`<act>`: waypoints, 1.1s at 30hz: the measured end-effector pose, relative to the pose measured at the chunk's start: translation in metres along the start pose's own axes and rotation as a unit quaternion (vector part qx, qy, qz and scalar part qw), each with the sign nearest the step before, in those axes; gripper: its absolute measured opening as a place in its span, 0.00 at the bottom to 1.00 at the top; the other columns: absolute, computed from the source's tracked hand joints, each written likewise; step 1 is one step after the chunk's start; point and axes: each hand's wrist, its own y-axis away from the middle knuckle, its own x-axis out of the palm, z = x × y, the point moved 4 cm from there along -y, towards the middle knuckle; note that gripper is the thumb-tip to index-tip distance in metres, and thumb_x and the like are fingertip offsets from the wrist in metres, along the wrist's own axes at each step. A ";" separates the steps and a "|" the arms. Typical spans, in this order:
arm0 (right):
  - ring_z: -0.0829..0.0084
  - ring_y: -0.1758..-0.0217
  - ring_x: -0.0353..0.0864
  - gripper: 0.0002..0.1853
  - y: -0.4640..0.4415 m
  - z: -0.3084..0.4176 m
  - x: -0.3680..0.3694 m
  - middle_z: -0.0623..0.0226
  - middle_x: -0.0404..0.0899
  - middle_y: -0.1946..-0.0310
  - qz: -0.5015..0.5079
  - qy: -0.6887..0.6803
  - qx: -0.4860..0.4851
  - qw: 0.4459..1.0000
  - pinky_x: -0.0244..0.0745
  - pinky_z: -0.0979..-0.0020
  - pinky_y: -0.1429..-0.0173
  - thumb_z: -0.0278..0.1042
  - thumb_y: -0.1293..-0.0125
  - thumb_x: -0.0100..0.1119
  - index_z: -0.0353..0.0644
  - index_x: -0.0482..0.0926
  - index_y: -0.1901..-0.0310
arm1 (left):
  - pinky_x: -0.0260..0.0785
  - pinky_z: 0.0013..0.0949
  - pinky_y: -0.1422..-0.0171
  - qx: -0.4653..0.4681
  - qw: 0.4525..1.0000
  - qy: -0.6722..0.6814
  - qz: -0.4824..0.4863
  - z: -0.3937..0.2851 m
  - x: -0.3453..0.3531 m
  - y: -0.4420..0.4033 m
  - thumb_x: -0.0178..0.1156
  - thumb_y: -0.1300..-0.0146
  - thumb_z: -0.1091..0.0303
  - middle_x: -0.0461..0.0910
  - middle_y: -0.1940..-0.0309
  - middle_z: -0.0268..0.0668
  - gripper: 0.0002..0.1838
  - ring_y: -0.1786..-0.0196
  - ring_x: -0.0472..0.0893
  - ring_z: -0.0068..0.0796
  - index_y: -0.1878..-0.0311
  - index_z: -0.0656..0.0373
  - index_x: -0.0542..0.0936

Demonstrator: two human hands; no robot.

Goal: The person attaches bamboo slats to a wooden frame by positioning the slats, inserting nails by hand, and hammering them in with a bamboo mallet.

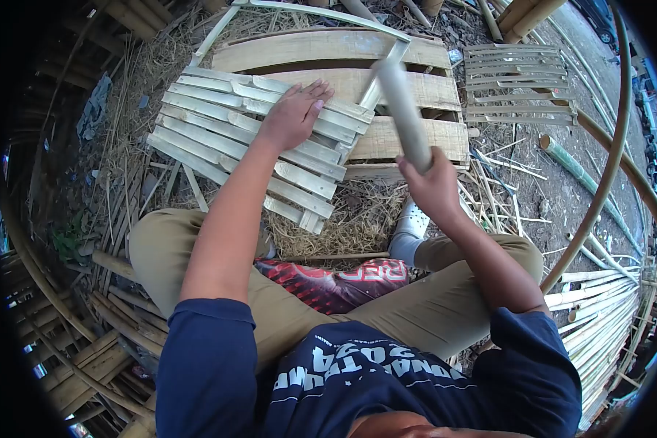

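My left hand (296,114) lies flat on a panel of split bamboo slats (281,177), fingers stretched over the upper slats. The slats run side by side across thin crosspieces. Raised in my right hand (432,182) is a thick, pale wooden stick (403,109), gripped at its lower end and blurred towards the top. It is above the right edge of the panel. Under the panel sits a low bench of wide wooden planks (416,139). A long bamboo strip (328,13) of the frame stretches past the far side of the bench.
At the right rear lies another slatted bamboo panel (518,84). A green bamboo pole (591,171) and a stack of bamboo strips (598,314) are on the right. Bent bamboo (609,160) arches nearby. Straw and shavings (343,226) cover the ground before my legs.
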 end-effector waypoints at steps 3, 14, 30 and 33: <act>0.68 0.70 0.86 0.26 0.000 0.009 -0.018 0.52 0.85 0.70 -0.179 -0.248 -0.084 0.948 0.79 0.63 0.65 0.50 0.27 0.68 0.29 0.73 0.51 | 0.52 0.49 0.11 -0.006 1.000 0.007 -0.008 0.003 0.001 0.002 0.39 0.15 0.61 0.74 0.23 0.40 0.25 0.18 0.68 0.38 0.25 0.54 0.77; 0.39 0.62 0.89 0.26 0.008 -0.005 0.019 0.36 0.85 0.67 0.035 0.034 -0.009 0.999 0.81 0.47 0.56 0.46 0.32 0.70 0.26 0.75 0.54 | 0.50 0.48 0.11 -0.013 1.000 0.008 0.007 0.002 0.001 0.000 0.37 0.14 0.59 0.73 0.22 0.39 0.25 0.17 0.66 0.36 0.25 0.54 0.76; 0.39 0.62 0.89 0.25 0.005 -0.003 0.012 0.36 0.86 0.66 0.075 0.112 -0.059 0.989 0.83 0.48 0.56 0.44 0.33 0.70 0.28 0.75 0.51 | 0.51 0.48 0.11 -0.017 1.000 0.011 -0.005 0.000 0.003 0.004 0.38 0.14 0.60 0.73 0.23 0.39 0.25 0.18 0.67 0.36 0.25 0.55 0.76; 0.39 0.60 0.89 0.25 0.006 0.015 0.009 0.35 0.86 0.65 0.025 0.013 -0.011 1.000 0.83 0.47 0.54 0.44 0.34 0.71 0.26 0.76 0.53 | 0.51 0.48 0.11 -0.012 1.000 0.008 -0.001 0.005 0.001 0.001 0.38 0.14 0.60 0.73 0.23 0.39 0.25 0.18 0.66 0.36 0.25 0.55 0.76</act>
